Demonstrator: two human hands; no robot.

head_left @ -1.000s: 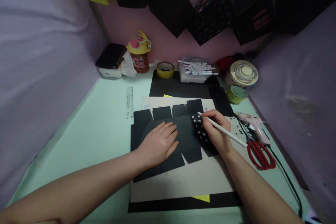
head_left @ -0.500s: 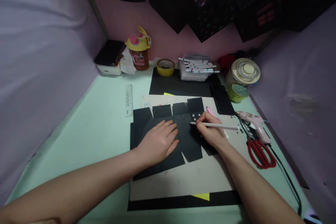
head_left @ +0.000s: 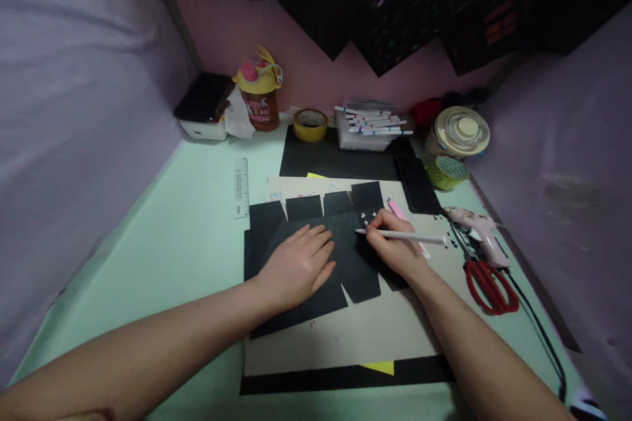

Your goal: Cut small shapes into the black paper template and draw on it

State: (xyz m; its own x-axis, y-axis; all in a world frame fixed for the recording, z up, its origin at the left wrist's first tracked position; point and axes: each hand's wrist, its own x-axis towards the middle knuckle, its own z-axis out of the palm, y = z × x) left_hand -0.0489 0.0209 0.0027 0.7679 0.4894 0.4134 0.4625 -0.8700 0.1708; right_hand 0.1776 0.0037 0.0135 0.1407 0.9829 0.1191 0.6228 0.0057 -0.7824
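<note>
A black card [head_left: 355, 270] with notched, flap-like edges lies on a pale board [head_left: 340, 342]. My left hand [head_left: 299, 268] rests flat on the card, fingers stretched out. In my right hand [head_left: 392, 245] is a slim white pen [head_left: 419, 237], gripped near its tip, which points left onto the card. Faint light marks run across the card's upper middle. Small white stars [head_left: 365, 217] sit by my right fingertips. Partly hidden behind that hand, a pink pen-like tool [head_left: 396, 209] lies on the board.
Red-handled scissors [head_left: 490, 286] and a pink glue gun [head_left: 478, 230] with a black cord lie at right. A phone [head_left: 417, 184], tape rolls [head_left: 310, 126], a box of markers [head_left: 370, 138] and a drink bottle [head_left: 259, 99] stand behind. A clear ruler [head_left: 241, 188] lies left.
The white pen and my right hand have shifted very slightly left. My left hand stays on the card. The whole view has moved a touch.
</note>
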